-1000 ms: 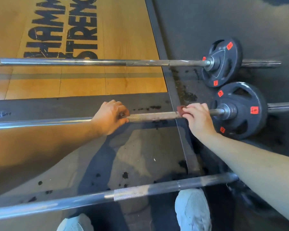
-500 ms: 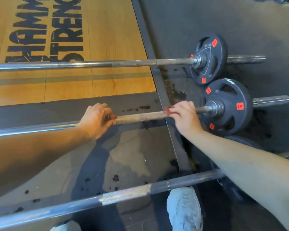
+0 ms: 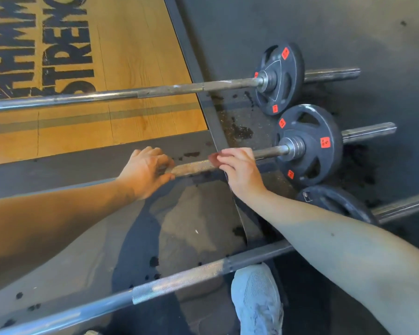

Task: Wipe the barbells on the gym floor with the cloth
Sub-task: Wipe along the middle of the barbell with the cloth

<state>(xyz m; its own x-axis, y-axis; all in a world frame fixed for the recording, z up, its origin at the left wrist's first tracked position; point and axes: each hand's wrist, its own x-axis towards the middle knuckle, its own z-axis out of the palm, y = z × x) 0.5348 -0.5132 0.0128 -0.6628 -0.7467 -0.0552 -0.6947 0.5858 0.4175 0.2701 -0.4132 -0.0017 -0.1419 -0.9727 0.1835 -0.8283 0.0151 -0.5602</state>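
Three barbells lie side by side on the gym floor. The middle barbell (image 3: 194, 166) has a rusty knurled shaft and a dark plate (image 3: 308, 145) with orange stickers. My left hand (image 3: 146, 171) grips its shaft. My right hand (image 3: 238, 171) wraps a small reddish cloth (image 3: 213, 157) around the same shaft, a short way to the right and just left of the plate's collar. Most of the cloth is hidden under my fingers. The far barbell (image 3: 169, 89) crosses the wooden platform. The near barbell (image 3: 179, 279) runs in front of my shoe.
A wooden lifting platform (image 3: 136, 54) with black lettering fills the upper left, edged by a dark metal frame (image 3: 218, 136). Dark rubber flooring lies to the right, with black stains near the plates. My light shoe (image 3: 256, 298) stands behind the near bar. A third plate (image 3: 334, 201) sits under my right forearm.
My right hand with the cloth has slid left along the middle shaft, away from the collar and closer to my left hand. The view has shifted, showing more of the bars' right ends.
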